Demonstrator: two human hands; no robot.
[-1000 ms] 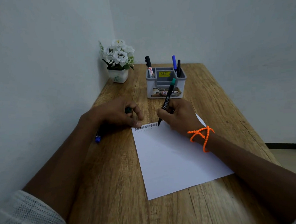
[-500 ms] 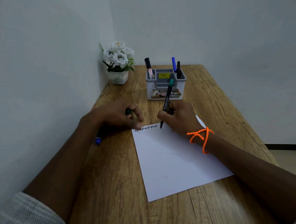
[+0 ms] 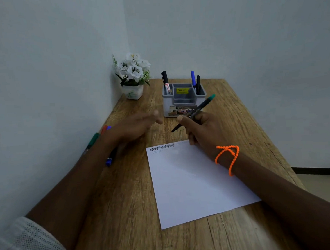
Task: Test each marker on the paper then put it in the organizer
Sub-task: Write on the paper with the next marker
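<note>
My right hand (image 3: 203,133) grips a black marker with a green end (image 3: 202,106). Its bare tip points down-left, lifted off the white paper (image 3: 192,180). Dark scribbles (image 3: 161,147) run along the paper's top edge. My left hand (image 3: 135,126) hovers blurred just left of the marker tip, fingers stretched toward it; I cannot tell if it holds anything. The grey organizer (image 3: 184,104) stands behind both hands, with a black marker (image 3: 165,81) on its left and a blue (image 3: 193,78) and a black one (image 3: 198,84) on its right.
Loose markers lie on the wooden table by the left wall: a green one (image 3: 93,140), a red one (image 3: 104,129) and a blue-ended one (image 3: 110,159) partly under my left forearm. A white flower pot (image 3: 132,92) stands in the back left corner.
My right hand has lifted the marker off the paper and tilted it, tip now pointing left. My left hand has left the paper's corner and risen toward the marker tip.
</note>
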